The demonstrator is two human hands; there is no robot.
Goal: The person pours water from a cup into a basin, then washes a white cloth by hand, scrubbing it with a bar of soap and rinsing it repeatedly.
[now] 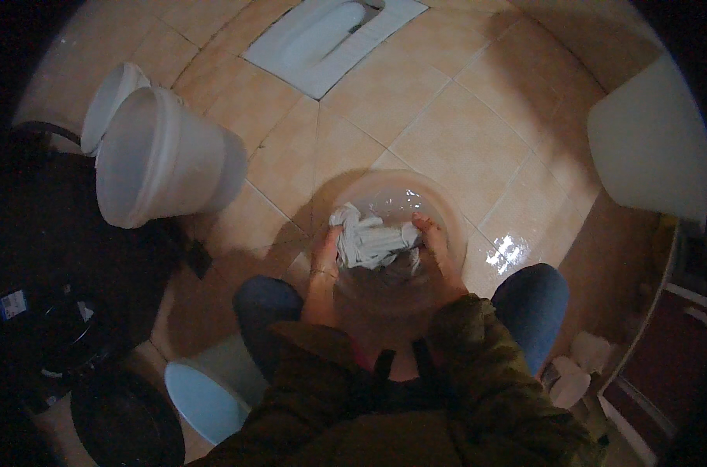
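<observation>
A round plastic basin (455,219) holding water stands on the tiled floor between my knees. Over it, a wet white cloth (374,242) is stretched between my two hands. My left hand (329,248) grips the bunched left end of the cloth. Its right end is in my right hand (432,236), with the thumb on top. Part of the cloth hangs lower, towards the water, where its shape is hard to make out. The fingertips of both hands are mostly hidden by the cloth.
A translucent plastic bucket (207,163) stands at the left, beside another white bucket (105,105). A squat toilet (312,46) is set in the floor ahead. Light-blue (204,403) and black (125,420) basins lie at the lower left. Wet tiles (508,254) shine at the right.
</observation>
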